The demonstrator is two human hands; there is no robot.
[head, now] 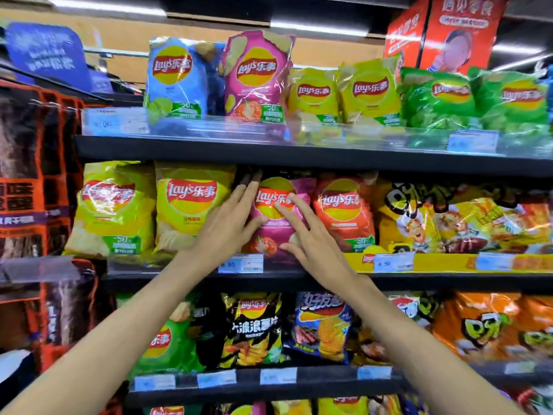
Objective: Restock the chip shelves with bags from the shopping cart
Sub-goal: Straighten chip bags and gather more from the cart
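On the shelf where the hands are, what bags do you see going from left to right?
Yellow-green bag → yellow bag → left hand → pink bag it presses, with the right hand on the same bag → orange-red bag → yellow cartoon bags.

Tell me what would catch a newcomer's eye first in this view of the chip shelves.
First, the two bare hands at the middle shelf: the left hand and right hand lie with straight fingers on a pink Lay's bag standing between a yellow bag and an orange-red bag. Next, the bright row on the top shelf, where a blue bag and another pink one stand tallest.
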